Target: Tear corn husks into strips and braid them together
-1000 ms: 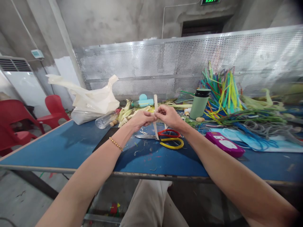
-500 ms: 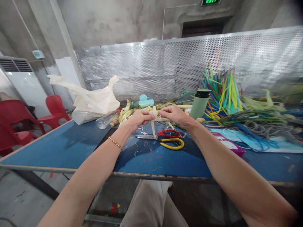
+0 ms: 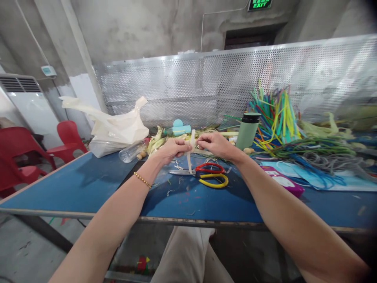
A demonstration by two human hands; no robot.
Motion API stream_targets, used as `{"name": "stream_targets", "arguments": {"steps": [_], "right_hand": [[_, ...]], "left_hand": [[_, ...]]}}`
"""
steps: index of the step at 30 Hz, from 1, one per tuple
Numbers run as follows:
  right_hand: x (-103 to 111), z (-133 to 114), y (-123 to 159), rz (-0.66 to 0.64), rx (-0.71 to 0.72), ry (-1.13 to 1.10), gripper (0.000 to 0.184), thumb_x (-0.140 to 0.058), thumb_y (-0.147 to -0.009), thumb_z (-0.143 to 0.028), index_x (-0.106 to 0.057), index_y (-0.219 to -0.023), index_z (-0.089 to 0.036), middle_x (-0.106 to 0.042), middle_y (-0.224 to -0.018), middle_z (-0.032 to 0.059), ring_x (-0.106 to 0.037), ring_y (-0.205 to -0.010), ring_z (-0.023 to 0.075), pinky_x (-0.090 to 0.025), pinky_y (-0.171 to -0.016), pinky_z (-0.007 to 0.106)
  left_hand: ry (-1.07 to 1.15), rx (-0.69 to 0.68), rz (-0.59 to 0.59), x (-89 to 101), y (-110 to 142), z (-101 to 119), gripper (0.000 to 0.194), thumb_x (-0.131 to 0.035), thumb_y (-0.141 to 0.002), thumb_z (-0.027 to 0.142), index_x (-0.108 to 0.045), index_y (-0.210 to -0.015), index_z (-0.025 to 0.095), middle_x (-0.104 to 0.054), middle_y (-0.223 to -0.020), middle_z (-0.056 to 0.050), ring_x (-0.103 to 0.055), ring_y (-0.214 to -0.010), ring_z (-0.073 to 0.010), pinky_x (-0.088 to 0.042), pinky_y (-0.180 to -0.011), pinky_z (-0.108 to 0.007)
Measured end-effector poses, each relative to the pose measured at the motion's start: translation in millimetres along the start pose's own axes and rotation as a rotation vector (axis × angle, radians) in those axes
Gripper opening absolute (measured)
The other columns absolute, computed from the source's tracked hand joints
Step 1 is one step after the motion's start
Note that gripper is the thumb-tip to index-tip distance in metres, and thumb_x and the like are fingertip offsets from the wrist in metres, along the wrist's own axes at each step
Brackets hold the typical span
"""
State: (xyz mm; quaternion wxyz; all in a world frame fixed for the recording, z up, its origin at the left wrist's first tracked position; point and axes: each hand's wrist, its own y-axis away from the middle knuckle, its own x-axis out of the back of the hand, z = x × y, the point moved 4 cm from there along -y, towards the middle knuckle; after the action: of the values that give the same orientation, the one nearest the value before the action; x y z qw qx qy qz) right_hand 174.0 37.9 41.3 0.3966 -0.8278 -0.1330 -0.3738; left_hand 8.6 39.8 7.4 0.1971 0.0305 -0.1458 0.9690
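My left hand (image 3: 173,150) is closed in a pinch on a pale strip of corn husk (image 3: 189,162). One end of the strip sticks up above the fingertips, and the other hangs down towards the table. Just to the right, my right hand (image 3: 217,144) is also pinched, its fingertips close to the strip; whatever lies between them is too small to make out. Below both hands lies a pair of scissors (image 3: 211,169) with one red and one yellow handle, blades pointing left. Small pale scraps are scattered around the blades.
Loose corn husks (image 3: 156,144) lie behind my hands. A white plastic bag (image 3: 118,127) and a clear bottle (image 3: 129,152) stand left on the blue table (image 3: 73,184). To the right are a green tumbler (image 3: 247,133), colourful strips (image 3: 282,118), wire coils and a purple packet (image 3: 284,184).
My right hand's fingertips have shifted slightly, while the left keeps its pinch on the strip. The strip's upper end stands a little higher. The view has tilted a little.
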Motion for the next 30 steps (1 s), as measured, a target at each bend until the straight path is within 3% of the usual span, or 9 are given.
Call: {"name": "stream_targets", "arguments": {"steps": [13, 20, 24, 30], "right_hand": [[3, 2, 3, -0.065, -0.052, -0.087, 0.022, -0.057, -0.079, -0.032, -0.071, -0.079, -0.015, -0.062, -0.064, 0.0009, -0.049, -0.057, 0.0122, -0.035, -0.054, 0.025], [17, 4, 11, -0.187, -0.154, -0.372, 0.022, -0.063, -0.077, -0.03, -0.071, -0.094, -0.018, -0.066, -0.066, 0.0015, -0.061, -0.064, 0.0145, -0.047, -0.062, 0.028], [24, -1, 17, -0.269, -0.156, -0.544, 0.02, -0.065, -0.077, -0.033, -0.071, -0.089, -0.019, -0.07, -0.076, 0.0049, -0.065, -0.07, 0.0163, -0.05, -0.067, 0.031], [27, -17, 20, -0.334, -0.116, -0.657, 0.029, -0.067, -0.077, -0.039, -0.071, -0.097, -0.018, -0.071, -0.102, 0.0094, -0.067, -0.084, 0.0194, -0.051, -0.074, 0.033]], "left_hand": [[0.023, 0.011, 0.041, -0.2, -1, 0, 0.018, -0.078, -0.059, 0.021, -0.063, -0.063, 0.01, -0.051, -0.053, 0.002, -0.034, -0.042, -0.0023, -0.018, -0.042, -0.022], [-0.006, 0.023, 0.062, 4.2, -2, -3, 0.019, -0.077, -0.059, 0.022, -0.062, -0.06, 0.011, -0.048, -0.051, 0.003, -0.033, -0.042, -0.0023, -0.015, -0.042, -0.022], [-0.022, 0.025, 0.047, 6.0, -3, -5, 0.019, -0.077, -0.06, 0.023, -0.063, -0.062, 0.01, -0.05, -0.054, 0.002, -0.034, -0.042, -0.0024, -0.016, -0.042, -0.022], [-0.023, 0.04, 0.051, 8.6, -3, -7, 0.02, -0.077, -0.059, 0.024, -0.064, -0.064, 0.01, -0.052, -0.056, 0.002, -0.034, -0.043, -0.0022, -0.017, -0.042, -0.022]]}}
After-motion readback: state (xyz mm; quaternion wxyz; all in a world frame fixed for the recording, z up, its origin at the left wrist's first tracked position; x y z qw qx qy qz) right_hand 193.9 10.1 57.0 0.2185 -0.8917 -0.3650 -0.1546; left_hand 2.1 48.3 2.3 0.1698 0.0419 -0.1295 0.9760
